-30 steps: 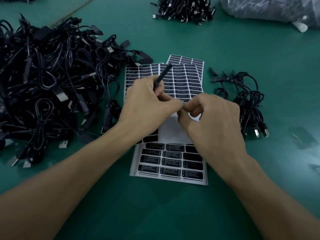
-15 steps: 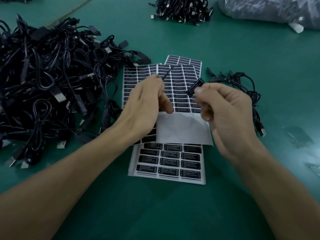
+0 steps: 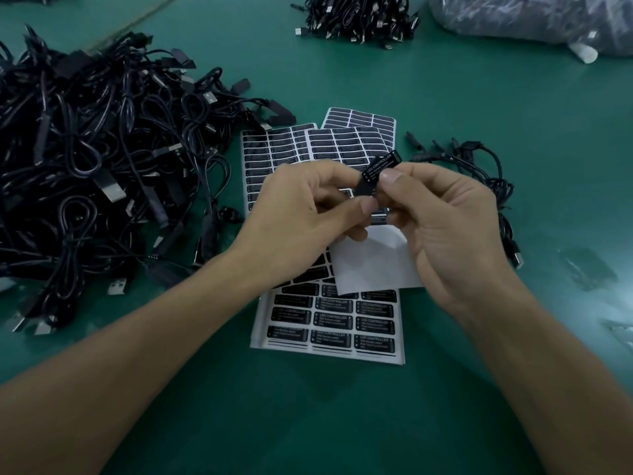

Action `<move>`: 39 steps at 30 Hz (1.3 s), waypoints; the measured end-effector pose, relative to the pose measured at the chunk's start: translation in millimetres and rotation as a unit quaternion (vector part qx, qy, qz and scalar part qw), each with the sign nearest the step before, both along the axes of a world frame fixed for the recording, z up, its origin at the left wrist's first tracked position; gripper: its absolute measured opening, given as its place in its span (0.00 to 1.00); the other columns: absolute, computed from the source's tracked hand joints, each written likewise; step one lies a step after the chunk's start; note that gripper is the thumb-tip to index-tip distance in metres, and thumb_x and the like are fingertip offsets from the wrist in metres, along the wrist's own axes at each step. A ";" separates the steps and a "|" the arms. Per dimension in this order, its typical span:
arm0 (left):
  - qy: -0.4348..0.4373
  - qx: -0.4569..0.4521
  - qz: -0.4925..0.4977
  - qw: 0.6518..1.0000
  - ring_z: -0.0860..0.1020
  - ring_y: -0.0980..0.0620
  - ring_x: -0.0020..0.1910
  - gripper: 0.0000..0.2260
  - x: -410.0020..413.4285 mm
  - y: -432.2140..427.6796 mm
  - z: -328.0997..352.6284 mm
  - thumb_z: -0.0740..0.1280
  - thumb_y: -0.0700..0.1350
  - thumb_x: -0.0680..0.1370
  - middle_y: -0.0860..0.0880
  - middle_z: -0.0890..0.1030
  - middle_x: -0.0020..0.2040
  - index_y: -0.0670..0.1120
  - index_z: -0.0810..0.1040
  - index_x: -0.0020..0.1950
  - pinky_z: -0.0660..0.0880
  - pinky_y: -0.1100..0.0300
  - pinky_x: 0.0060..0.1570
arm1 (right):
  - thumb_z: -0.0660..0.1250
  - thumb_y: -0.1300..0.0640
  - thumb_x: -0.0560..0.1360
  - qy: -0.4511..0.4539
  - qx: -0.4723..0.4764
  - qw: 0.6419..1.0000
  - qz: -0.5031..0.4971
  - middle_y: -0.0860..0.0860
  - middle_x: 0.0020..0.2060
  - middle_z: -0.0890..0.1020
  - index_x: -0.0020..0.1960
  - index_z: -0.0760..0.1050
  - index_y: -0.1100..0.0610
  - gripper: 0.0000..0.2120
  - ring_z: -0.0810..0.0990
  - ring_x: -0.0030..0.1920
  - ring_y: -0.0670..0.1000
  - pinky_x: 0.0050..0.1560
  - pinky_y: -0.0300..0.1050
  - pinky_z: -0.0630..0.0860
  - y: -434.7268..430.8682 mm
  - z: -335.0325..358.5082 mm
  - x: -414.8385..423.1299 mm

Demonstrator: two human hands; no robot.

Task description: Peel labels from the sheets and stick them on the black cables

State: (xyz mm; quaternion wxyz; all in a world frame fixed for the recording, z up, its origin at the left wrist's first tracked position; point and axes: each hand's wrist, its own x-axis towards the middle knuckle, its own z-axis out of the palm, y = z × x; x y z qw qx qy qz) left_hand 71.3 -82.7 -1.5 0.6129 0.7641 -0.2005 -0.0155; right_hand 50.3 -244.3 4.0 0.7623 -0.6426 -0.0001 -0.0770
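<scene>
The peeled label (image 3: 379,165) is held up between both hands, above the middle of the sheets. It is a black strip with white print, its top line reading "LED CONTROLLER"; the smaller lines below are too fine to read. The right hand (image 3: 442,228) pinches it between thumb and forefinger, the other fingers curled under. The left hand (image 3: 305,210) is also narrowed to a pinch, its thumb and forefinger closed on a black piece (image 3: 364,189) touching the label's lower end; whether this is part of a cable cannot be told.

Below the hands, the nearest label sheet (image 3: 330,325) lies on the green counter (image 3: 308,423), its labels carrying the same "LED CONTROLLER" heading. A blank white backing (image 3: 371,267) overlaps its upper part. More label sheets (image 3: 274,149) fan out behind, partly hidden by the hands.

A large heap of black cables (image 3: 102,159) fills the left. A small cable bunch (image 3: 486,173) lies just right of the sheets. Another cable pile (image 3: 356,18) and a plastic bag (image 3: 531,18) sit at the far edge.
</scene>
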 end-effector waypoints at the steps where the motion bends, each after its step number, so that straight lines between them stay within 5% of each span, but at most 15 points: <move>1: 0.007 -0.009 -0.007 1.000 0.86 0.51 0.38 0.06 -0.3 -0.1 0.0 0.72 0.41 0.78 0.48 0.87 0.38 0.49 0.82 0.53 0.83 0.46 0.44 | 0.73 0.61 0.73 0.000 -0.005 1.000 -0.001 0.51 0.36 0.84 0.38 0.85 0.53 0.06 0.80 0.38 0.47 0.40 0.38 0.75 -0.2 -0.5 0.4; 7: 0.014 -0.026 -0.035 0.999 0.86 0.51 0.39 0.13 0.9 1.9 -1.4 0.74 0.39 0.76 0.49 0.87 0.38 0.55 0.81 0.55 0.82 0.57 0.42 | 0.71 0.64 0.76 -0.013 -0.070 0.997 -0.003 0.53 0.36 0.84 0.42 0.84 0.57 0.05 0.81 0.39 0.51 0.45 0.44 0.78 -3.7 -2.6 1.5; 11: 0.018 -0.043 -0.028 0.998 0.85 0.53 0.37 0.11 1.8 2.2 -2.6 0.74 0.41 0.75 0.49 0.87 0.37 0.54 0.81 0.52 0.81 0.62 0.38 | 0.71 0.65 0.75 -0.024 -0.099 0.995 -0.002 0.53 0.35 0.84 0.42 0.83 0.60 0.04 0.82 0.38 0.49 0.42 0.38 0.77 -2.6 -1.3 0.7; 18: 0.019 -0.035 -0.013 0.999 0.86 0.51 0.38 0.09 2.0 2.8 -3.6 0.75 0.45 0.72 0.48 0.87 0.39 0.45 0.83 0.50 0.83 0.59 0.38 | 0.71 0.67 0.75 -0.038 -0.111 0.993 -0.005 0.49 0.31 0.83 0.41 0.83 0.59 0.06 0.81 0.34 0.44 0.38 0.33 0.76 -0.6 1.1 -1.5; 39: 0.023 -0.029 -0.034 0.999 0.86 0.51 0.39 0.09 5.0 5.8 -4.5 0.74 0.48 0.71 0.50 0.87 0.40 0.45 0.84 0.48 0.83 0.59 0.39 | 0.72 0.64 0.75 -0.073 -0.176 0.981 -0.024 0.46 0.32 0.84 0.40 0.82 0.54 0.08 0.81 0.32 0.42 0.38 0.33 0.76 0.5 -3.0 -1.0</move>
